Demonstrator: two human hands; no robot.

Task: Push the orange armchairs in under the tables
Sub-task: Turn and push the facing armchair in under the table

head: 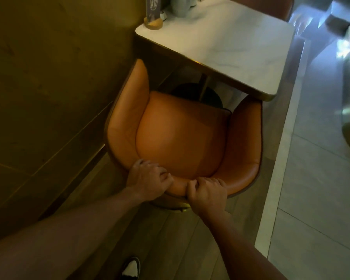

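Two hands clamp the near rim of the orange armchair's [182,136] backrest: left hand [149,179] and right hand [207,191] just beside each other, equally near. Directly beyond them the chair opens toward the marble table [220,43], its seat front just meeting the table's near edge. The push should run straight toward the far side.
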